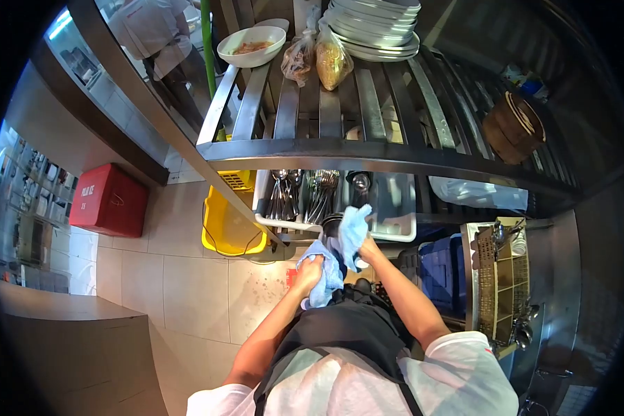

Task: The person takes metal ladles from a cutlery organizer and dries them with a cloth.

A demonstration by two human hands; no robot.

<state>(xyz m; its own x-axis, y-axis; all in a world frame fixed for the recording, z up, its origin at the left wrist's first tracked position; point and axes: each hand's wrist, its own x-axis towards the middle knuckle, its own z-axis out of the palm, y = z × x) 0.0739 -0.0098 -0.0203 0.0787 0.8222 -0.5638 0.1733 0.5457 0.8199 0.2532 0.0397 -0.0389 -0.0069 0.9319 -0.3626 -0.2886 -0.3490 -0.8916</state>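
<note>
My left hand (311, 274) is closed on a light blue cloth (326, 281), low in front of my apron. My right hand (369, 250) grips another part of blue cloth (354, 232), raised a little higher; I cannot tell if both are one cloth. Between them shows a dark round object (332, 224), partly covered by the cloth, its kind unclear. Just beyond my hands is a white cutlery tray (394, 231) with compartments. Spoons (282, 195) fill its left part, thinner cutlery (321, 194) lies beside them, and a ladle-like utensil (360, 182) rests further right.
A slatted metal shelf (388, 157) overhangs the tray, bearing stacked plates (378, 35), a bowl (252, 46) and a bamboo steamer (513, 128). A yellow mop bucket (232, 225) and red cooler (109, 200) stand left. A cutlery basket (503, 277) is right. Another person (149, 28) stands behind.
</note>
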